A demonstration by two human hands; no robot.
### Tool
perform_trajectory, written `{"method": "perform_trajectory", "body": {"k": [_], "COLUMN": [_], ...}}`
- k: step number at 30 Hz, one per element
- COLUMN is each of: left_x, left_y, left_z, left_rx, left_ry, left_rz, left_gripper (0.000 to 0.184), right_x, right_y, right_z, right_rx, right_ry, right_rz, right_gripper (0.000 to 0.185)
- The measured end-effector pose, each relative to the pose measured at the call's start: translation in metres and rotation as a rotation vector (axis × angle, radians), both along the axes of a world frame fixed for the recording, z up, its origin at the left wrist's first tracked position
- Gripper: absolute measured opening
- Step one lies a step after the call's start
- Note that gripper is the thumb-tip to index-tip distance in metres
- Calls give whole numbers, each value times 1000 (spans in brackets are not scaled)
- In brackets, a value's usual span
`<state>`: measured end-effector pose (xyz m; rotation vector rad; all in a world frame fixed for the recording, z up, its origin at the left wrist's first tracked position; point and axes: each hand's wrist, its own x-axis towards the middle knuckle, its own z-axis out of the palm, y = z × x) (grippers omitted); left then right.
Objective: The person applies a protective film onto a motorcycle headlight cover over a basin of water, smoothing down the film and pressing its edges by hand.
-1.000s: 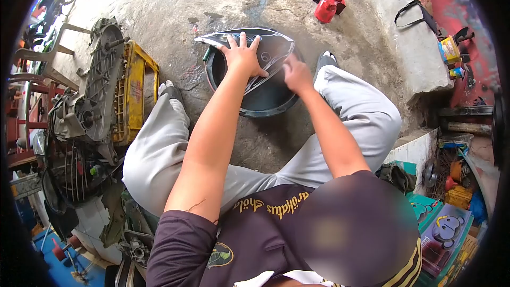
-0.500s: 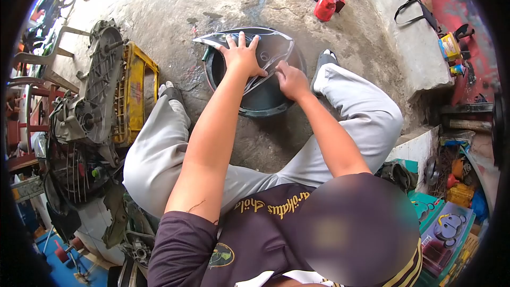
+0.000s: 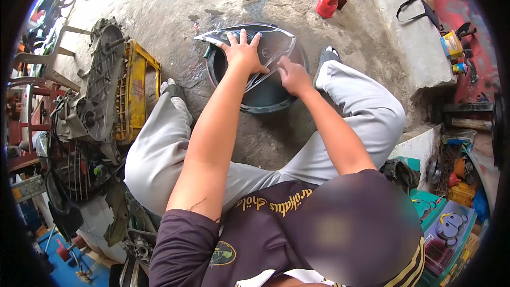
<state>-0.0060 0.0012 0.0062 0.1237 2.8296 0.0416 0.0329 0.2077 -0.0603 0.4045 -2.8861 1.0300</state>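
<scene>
- Left fingertips [image 3: 243, 32]: fanned wide, laid on the clear panel [image 3: 280, 43]; no grip closed on anything.
- Left hand [image 3: 241, 57]: palm down, thumb stuck out towards the frame's right.
- Right hand [image 3: 295, 77]: fingers curled in at the panel's lower right part; whether they pinch something small, I cannot tell.
- Clear panel: one, curved, pale-edged, upper middle of the frame, lying across the dark basin [image 3: 265, 110], its point towards the left.
- Handling, my judgement: light, thin, fairly stiff; slick if wet; liable to scratch or crack under a hard push.
- Best hold, as I rate it: the edges, with a broad flat palm for steadying.
- Left arm: nearly straight, rising from lower left.
- Right arm: slanting up and leftward from lower right, elbow low.
- Outlying: yellow crate [image 3: 139, 57], left; red part [image 3: 329, 1], upper right.
</scene>
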Motion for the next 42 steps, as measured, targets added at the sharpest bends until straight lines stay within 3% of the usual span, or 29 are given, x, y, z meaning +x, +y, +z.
{"method": "perform_trajectory", "body": {"k": [2, 4, 6, 8, 10, 14, 18, 20, 22, 26, 28, 30, 33, 36, 38, 42], "left_x": [-1, -1, 0, -2, -2, 1, -1, 1, 1, 0, 0, 1, 1, -1, 1, 0], "left_y": [1, 0, -5, -6, -8, -8, -7, -8, -9, -8, -8, -8, -8, -7, -9, -10], "left_z": [1, 4, 2, 3, 2, -1, 2, 0, -1, 2, 0, 0, 4, 2, 0, 6], "left_rx": [-2, -21, -28, -28, -20, -19, -6, 2, -8, -9, -15, -13, -23, -38, -37, -49], "left_ry": [-9, -37, -45, -42, -28, -18, -25, -15, -21, -34, -31, -16, -21, -41, -19, -61], "left_rz": [-3, 2, -10, -23, -31, -19, -28, -27, -21, -27, -29, -26, -34, -40, -38, -43], "left_gripper": [134, 133, 133, 132, 132, 132, 132, 132, 132, 133, 133, 132, 132, 133, 133, 133], "right_x": [0, -16, -4, 10, 9, -4, 5, -8, -11, -3, -19, -19, 1, -15, -20, -4], "right_y": [-1, 10, 2, -2, -3, 2, -5, -3, -1, -2, 5, 3, -7, 1, 4, -3], "right_z": [2, -15, -2, -5, -6, -24, -9, -6, -9, -4, -13, -7, -3, 2, -15, -1], "right_rx": [66, -51, 34, -40, 58, -44, 73, -13, -22, 57, 42, 9, 45, 62, -39, 39], "right_ry": [-3, 57, -46, -57, -66, 82, 31, 47, 32, 44, 72, 6, 30, 17, 80, -12], "right_rz": [-51, -116, -104, 58, 24, -124, 95, -102, -127, 125, -106, -140, 126, -96, -92, 115], "right_gripper": [15, 16, 17, 17, 17, 17, 17, 15, 15, 16, 15, 16, 16, 16, 16, 16]}}
